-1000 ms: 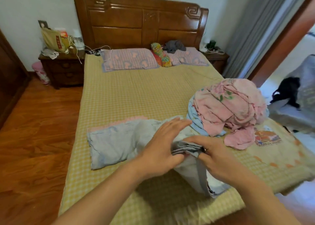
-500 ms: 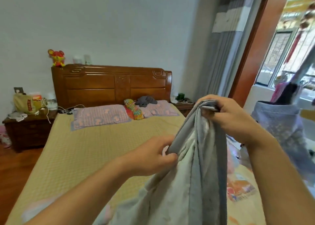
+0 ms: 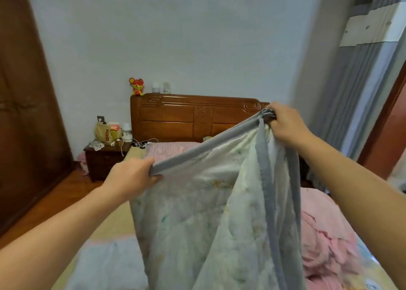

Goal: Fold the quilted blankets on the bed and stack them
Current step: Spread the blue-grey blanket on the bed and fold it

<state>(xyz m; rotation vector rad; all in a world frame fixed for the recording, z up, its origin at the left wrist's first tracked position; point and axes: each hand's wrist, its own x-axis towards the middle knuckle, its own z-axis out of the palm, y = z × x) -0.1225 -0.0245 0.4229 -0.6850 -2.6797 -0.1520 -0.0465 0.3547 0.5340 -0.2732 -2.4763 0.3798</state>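
Both hands are gripping the same pale quilted blanket (image 3: 204, 212) by its grey bound edge (image 3: 204, 150), and it is hanging lifted above the bed (image 3: 114, 221). The left hand (image 3: 131, 175) is curling its fingers around that edge at the lower end, while the right hand (image 3: 285, 124) is pinching a bunched corner higher up and farther away, so the edge is running taut and slanting upward between the 2 hands. Below the hands the blanket is draping down in loose folds, with a second grey edge strip (image 3: 267, 179) falling from the right hand. Under the right forearm a pink blanket (image 3: 325, 241) is lying crumpled on the bed. Beneath the left forearm a light blue piece of fabric (image 3: 105, 265) is lying flat on the bed. Beyond the hands a wooden headboard (image 3: 175, 118) is standing against the wall, with a pink pillow (image 3: 169, 150) in front of it and a nightstand (image 3: 105, 160) beyond the left hand.
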